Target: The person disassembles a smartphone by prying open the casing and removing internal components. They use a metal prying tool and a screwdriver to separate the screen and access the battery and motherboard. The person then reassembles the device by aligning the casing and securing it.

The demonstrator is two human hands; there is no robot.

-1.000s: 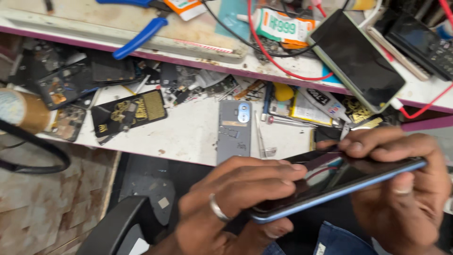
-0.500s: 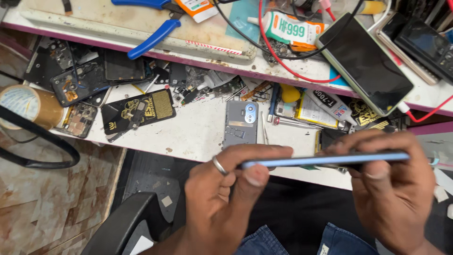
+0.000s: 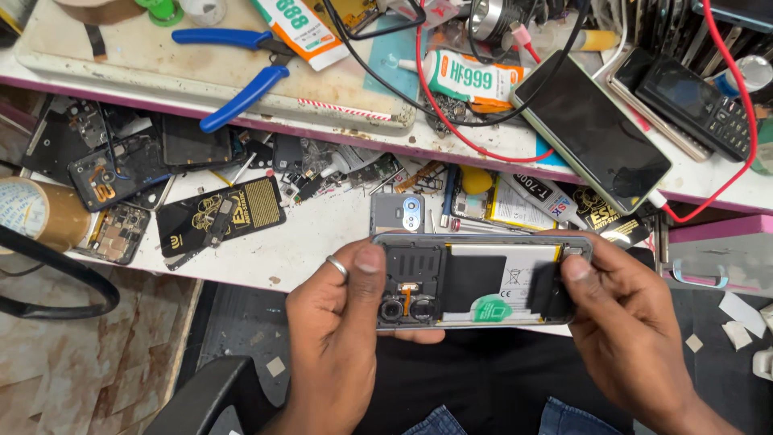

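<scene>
In the lower centre of the frame, both hands grip an opened smartphone (image 3: pixel 481 280) with its back cover off, so the battery and camera modules show. The left hand (image 3: pixel 342 322) closes on its left end, thumb on top; the right hand (image 3: pixel 636 322) closes on the right end. Just above, a grey back cover (image 3: pixel 397 214) lies on the white workbench (image 3: pixel 306 250). Blue-handled pliers (image 3: pixel 237 68) lie at upper left, perhaps on a tray.
</scene>
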